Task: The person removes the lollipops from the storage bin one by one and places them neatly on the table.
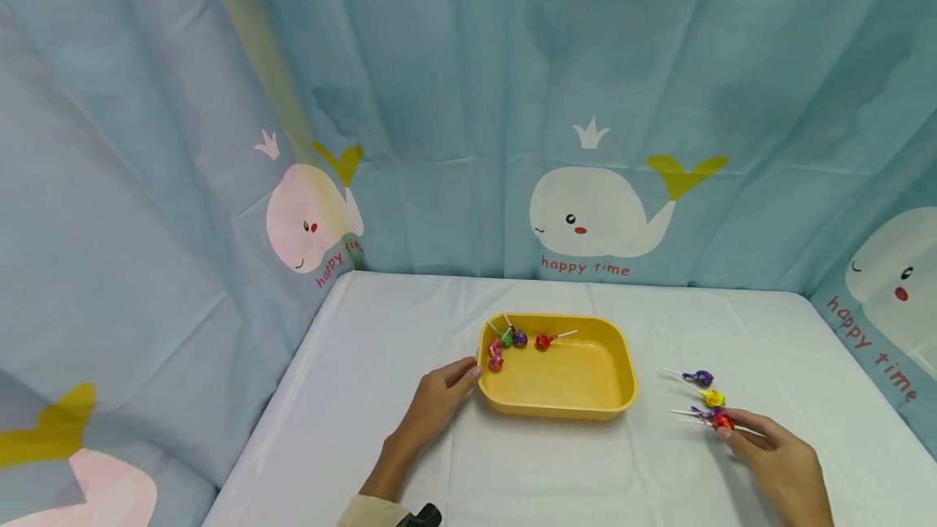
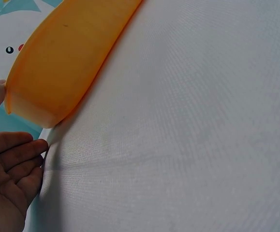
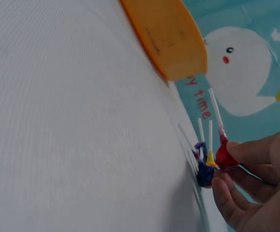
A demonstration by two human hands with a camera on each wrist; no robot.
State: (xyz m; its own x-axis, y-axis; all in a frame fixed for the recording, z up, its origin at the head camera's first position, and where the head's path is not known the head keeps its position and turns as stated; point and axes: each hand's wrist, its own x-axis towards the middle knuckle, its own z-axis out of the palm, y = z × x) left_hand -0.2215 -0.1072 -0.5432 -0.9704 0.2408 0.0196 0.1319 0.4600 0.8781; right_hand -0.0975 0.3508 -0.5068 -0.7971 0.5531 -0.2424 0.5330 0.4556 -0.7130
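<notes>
A yellow tray [image 1: 586, 372] stands on the white table, holding a red lollipop [image 1: 542, 342] and, at its left end, a green [image 1: 507, 338], a purple [image 1: 520, 338] and pink lollipops [image 1: 495, 363]. My left hand [image 1: 430, 407] touches the tray's left rim with the thumb, its other fingers loosely extended below, as the left wrist view shows. Over the table's right side, my right hand [image 1: 789, 462] pinches another red lollipop [image 3: 225, 153] by its wrapped head, stick pointing up in the right wrist view. Just beyond lie a yellow lollipop [image 1: 713, 398] and a purple lollipop [image 1: 703, 378]; more purple wrapper [image 1: 699, 413] shows beside the red one.
A white cloth covers the table [image 1: 556, 470]. Behind it and along both sides hangs a blue curtain [image 1: 454, 104] printed with whales. The tray sits left of the loose lollipops, with bare cloth between.
</notes>
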